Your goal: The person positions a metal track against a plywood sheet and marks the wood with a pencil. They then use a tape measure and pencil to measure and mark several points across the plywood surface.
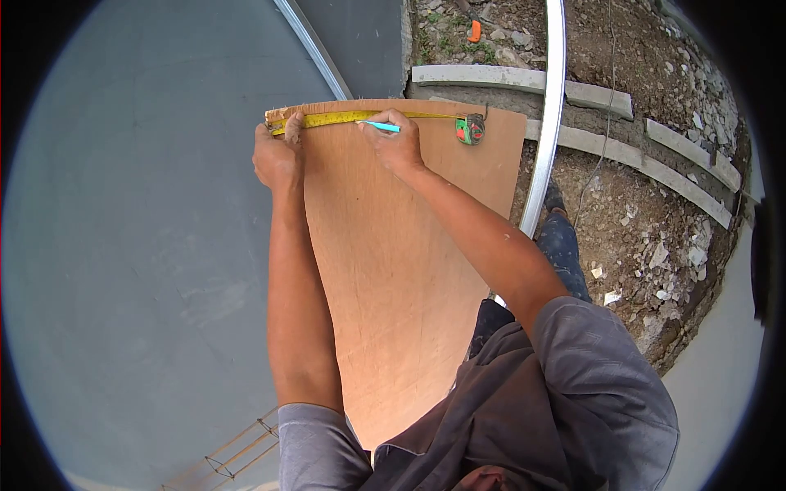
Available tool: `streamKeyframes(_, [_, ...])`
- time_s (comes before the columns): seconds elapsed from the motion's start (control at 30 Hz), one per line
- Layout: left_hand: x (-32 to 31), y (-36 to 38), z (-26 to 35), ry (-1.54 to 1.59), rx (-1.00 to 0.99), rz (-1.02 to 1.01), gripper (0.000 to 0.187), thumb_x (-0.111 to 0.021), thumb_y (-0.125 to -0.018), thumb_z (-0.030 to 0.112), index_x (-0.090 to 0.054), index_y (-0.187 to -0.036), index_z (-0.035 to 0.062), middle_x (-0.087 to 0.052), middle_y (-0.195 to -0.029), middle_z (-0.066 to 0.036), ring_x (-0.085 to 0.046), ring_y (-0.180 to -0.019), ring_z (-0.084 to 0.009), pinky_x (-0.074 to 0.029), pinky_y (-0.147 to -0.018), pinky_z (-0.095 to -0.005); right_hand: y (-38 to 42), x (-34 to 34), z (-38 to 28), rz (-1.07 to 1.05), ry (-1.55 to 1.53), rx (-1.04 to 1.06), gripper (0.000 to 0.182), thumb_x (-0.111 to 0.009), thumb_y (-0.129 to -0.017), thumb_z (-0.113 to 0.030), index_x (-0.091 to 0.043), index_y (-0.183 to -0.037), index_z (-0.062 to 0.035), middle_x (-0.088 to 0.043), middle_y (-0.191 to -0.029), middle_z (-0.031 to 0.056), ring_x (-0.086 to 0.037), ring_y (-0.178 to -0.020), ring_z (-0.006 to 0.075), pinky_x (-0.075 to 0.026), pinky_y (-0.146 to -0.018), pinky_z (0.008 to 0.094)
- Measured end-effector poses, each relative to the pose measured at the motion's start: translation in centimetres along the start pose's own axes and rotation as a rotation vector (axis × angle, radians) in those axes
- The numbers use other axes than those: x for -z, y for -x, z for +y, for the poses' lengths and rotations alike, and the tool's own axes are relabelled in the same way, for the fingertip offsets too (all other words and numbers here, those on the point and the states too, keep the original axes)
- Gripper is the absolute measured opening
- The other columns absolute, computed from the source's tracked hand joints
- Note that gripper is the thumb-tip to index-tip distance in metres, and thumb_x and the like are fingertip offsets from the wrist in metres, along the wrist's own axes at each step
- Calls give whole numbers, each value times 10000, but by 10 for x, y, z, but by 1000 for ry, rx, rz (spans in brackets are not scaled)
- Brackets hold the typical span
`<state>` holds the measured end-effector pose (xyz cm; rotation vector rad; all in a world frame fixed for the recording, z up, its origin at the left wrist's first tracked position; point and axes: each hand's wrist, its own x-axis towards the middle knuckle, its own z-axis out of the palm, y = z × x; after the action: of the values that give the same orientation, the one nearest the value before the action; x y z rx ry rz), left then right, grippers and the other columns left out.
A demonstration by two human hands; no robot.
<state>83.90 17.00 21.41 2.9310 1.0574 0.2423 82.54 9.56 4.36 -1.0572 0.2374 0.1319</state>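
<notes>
A plywood sheet [393, 270] lies in front of me, narrowing toward my body. Along its far edge runs a yellow tape measure blade [332, 119], pulled out from a green and black case [470, 129] near the right corner. My left hand [281, 151] pinches the blade's end at the sheet's left corner, thumb on top. In my right hand [393, 141] is a light blue pen [381, 126], its tip beside the blade's lower edge, left of the case.
A metal channel [550, 106] stands close along the sheet's right side; another [315, 51] meets its far edge. Concrete strips [483, 77] and rubble [647, 270] lie to the right. An orange object [475, 31] is beyond. Rebar [233, 458] shows at the lower left.
</notes>
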Motion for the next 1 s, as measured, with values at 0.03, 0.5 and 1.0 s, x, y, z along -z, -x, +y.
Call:
streamKeyframes(0.03, [0,1,1,6,5,6,488,-651,-763,517,-555,-906,60,-652,-866,-138,-615,-850,-332,-466,-753,-410,-1,0,1,-3,1,-3,178,-735,-735,-163,-594,-740,-55,-599,-657,22,-541,-605,87,-450,-557,256])
streamKeyframes(0.5, [-1,0,-1,7,-1,-2,478,-652,-769,501,-564,-918,56,-654,-864,-132,-616,-846,-329,-466,-758,-403,-4,2,-4,-18,127,-11,169,-728,-727,-140,-589,-724,-43,-619,-668,33,-553,-599,92,-452,-555,262])
streamKeyframes(1.0, [-2,-1,-2,10,12,10,465,-654,-768,496,-560,-907,61,-653,-864,-130,-616,-849,-325,-467,-754,-404,-3,2,-7,-38,118,-29,187,-729,-722,-155,-579,-703,-46,-597,-638,22,-543,-609,89,-451,-569,263])
